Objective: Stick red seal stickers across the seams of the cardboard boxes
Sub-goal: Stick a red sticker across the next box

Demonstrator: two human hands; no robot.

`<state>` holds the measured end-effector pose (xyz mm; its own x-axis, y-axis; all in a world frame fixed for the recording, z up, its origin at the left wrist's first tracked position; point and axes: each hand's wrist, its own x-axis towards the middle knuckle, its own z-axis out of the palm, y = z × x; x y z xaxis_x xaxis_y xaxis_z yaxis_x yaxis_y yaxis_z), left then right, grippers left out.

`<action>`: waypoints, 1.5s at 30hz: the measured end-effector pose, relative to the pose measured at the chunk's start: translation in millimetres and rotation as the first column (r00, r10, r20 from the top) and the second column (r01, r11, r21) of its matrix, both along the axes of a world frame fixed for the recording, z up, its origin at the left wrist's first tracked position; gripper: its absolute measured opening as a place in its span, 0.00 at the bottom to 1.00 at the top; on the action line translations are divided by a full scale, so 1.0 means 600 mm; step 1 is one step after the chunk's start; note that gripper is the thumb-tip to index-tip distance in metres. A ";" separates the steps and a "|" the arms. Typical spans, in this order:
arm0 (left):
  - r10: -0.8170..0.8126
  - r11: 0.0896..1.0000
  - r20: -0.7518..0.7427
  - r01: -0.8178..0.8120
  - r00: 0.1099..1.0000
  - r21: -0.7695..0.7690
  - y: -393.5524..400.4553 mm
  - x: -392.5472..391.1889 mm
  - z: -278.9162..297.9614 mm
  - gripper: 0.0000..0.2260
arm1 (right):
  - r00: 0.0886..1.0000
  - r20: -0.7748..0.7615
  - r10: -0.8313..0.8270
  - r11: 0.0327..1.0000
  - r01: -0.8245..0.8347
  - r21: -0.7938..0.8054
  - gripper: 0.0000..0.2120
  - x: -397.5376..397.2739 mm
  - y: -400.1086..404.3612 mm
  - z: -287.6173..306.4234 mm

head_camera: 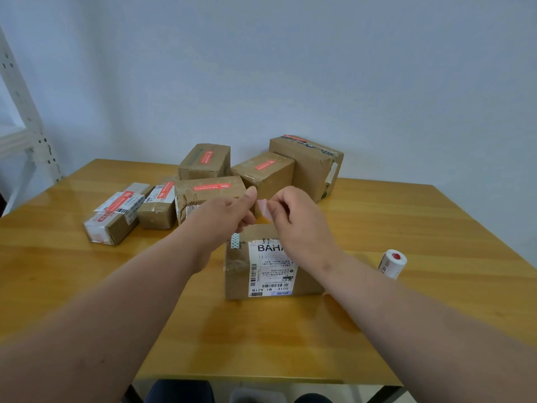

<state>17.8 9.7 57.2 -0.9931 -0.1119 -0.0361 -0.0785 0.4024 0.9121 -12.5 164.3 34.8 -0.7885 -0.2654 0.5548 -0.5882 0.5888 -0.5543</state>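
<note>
Thin, floppy seal sticker (pixel 265 210) is being pinched btwn both hands' fingers (pixel 252 194), above unsealed cardboard box (pixel 241 274); prob. light, tacky, best held by edges.

Head-worn view, forward and down, close over table (pixel 406 228)

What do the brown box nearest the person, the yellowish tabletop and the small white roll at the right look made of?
The brown box with the white shipping label looks like matte corrugated cardboard, creased and taped. The yellowish tabletop looks like glossy varnished wood or wood-grain laminate, judging by grain streaks and reflections. The small white roll with a red end seems paper-wound, probably stickers.
</note>
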 end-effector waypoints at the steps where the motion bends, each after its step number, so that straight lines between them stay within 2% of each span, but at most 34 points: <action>1: 0.009 0.997 0.026 -0.011 1.000 0.074 0.002 -0.001 0.001 0.23 | 0.999 -0.046 0.026 0.998 -0.024 0.055 0.09 0.000 0.000 -0.003; 3: -0.006 0.989 0.047 -0.001 0.999 0.151 0.003 -0.003 -0.002 0.20 | 0.987 -0.141 0.073 0.986 -0.050 0.161 0.09 0.000 0.000 -0.006; 5: -0.030 0.986 0.051 0.021 0.998 0.165 0.001 -0.003 -0.006 0.14 | 0.972 -0.199 0.124 0.969 -0.075 0.236 0.08 -0.002 0.002 -0.007; 8: -0.033 0.989 0.065 0.023 0.997 0.145 -0.002 0.000 -0.009 0.10 | 0.970 -0.187 0.155 0.947 -0.092 0.309 0.08 -0.001 0.008 -0.006; 10: -0.024 0.992 0.065 0.015 0.998 0.125 -0.006 0.002 -0.010 0.09 | 0.985 -0.131 0.113 0.964 -0.077 0.255 0.09 0.000 0.013 -0.005; 12: -0.019 0.992 0.062 0.010 0.998 0.128 -0.012 0.003 -0.010 0.08 | 0.999 -0.044 0.003 0.991 0.003 0.133 0.08 -0.004 0.020 -0.003; 14: -0.020 0.992 0.058 0.013 0.998 0.124 -0.020 0.003 -0.010 0.09 | 0.987 0.127 -0.097 0.995 0.093 0.039 0.08 -0.011 0.032 0.001; 16: -0.024 0.995 0.047 0.019 0.999 0.097 -0.025 0.002 -0.010 0.09 | 0.952 0.280 -0.128 0.991 0.131 0.008 0.09 -0.015 0.041 0.000; 19: -0.030 0.998 0.031 0.028 0.999 0.064 -0.026 0.001 -0.009 0.09 | 0.919 0.383 -0.097 0.992 0.119 -0.034 0.10 -0.012 0.046 0.002; 26: -0.038 0.998 0.016 0.037 0.999 0.046 -0.021 0.003 -0.009 0.10 | 0.903 0.430 -0.015 0.999 0.034 -0.036 0.12 -0.004 0.045 0.006; 35: -0.058 0.998 0.023 0.058 0.998 0.007 -0.017 0.003 -0.010 0.10 | 0.907 0.415 -0.071 0.997 0.066 0.026 0.13 -0.010 0.047 0.000; 37: -0.053 0.998 0.032 0.055 0.998 -0.038 -0.014 0.002 -0.012 0.11 | 0.918 0.389 -0.079 0.996 0.053 0.077 0.13 -0.012 0.048 0.001; 40: -0.036 0.985 0.041 0.043 0.999 -0.167 -0.009 0.001 -0.016 0.11 | 0.940 0.321 -0.118 0.965 0.032 0.259 0.12 -0.017 0.051 0.000; 43: -0.034 0.942 0.023 0.040 0.999 -0.333 -0.006 -0.004 -0.022 0.12 | 0.954 0.232 -0.188 0.883 0.061 0.465 0.11 -0.016 0.053 0.002; 45: -0.061 0.878 0.012 0.059 0.998 -0.476 0.000 -0.007 -0.022 0.12 | 0.960 0.185 -0.209 0.828 0.073 0.556 0.10 -0.012 0.053 0.005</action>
<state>13.8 9.6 44.2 -0.9984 -0.0551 0.0097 -0.0378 0.7915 0.6100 -19.8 196.4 37.5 -0.9261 -0.3435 0.1559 -0.3723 0.8989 -0.2310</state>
